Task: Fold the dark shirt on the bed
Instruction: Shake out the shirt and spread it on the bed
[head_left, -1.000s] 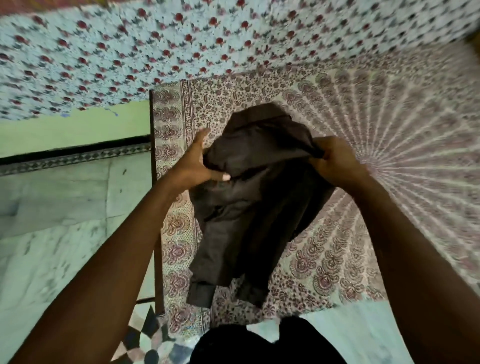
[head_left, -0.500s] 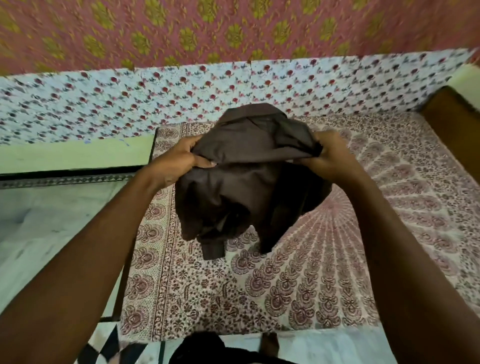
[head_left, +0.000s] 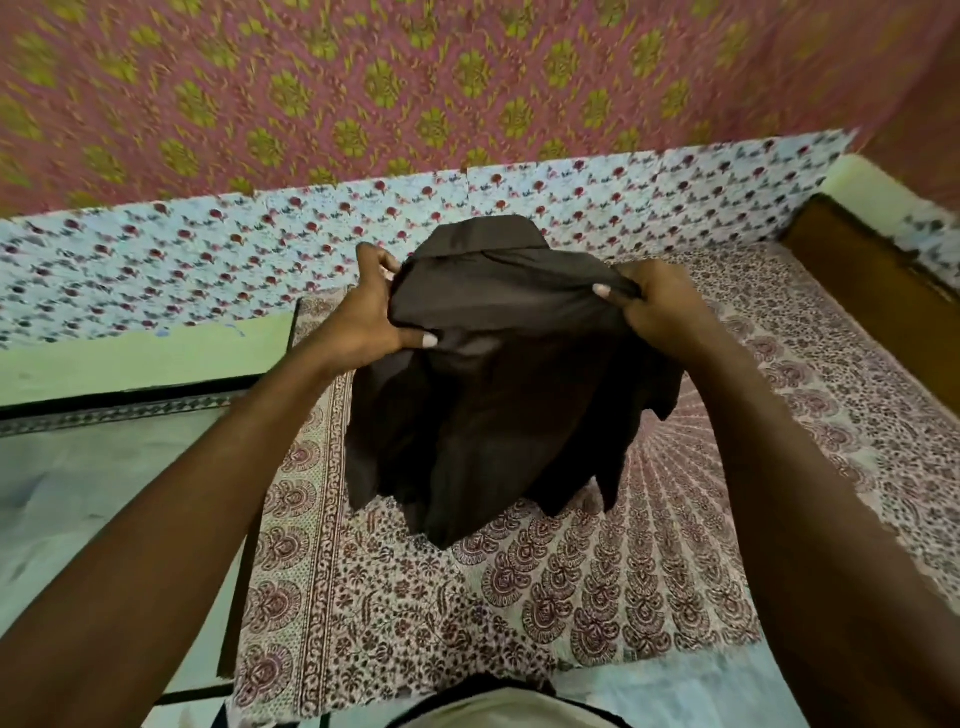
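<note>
Both hands hold the dark shirt (head_left: 498, 395) up above the patterned bed (head_left: 649, 582): the left hand (head_left: 371, 317) and the right hand (head_left: 657, 312) each pinch its top edge.

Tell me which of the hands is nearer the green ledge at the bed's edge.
Left. The left hand grips the dark shirt on the side toward the green ledge; the right hand holds the shirt's far side.
</note>
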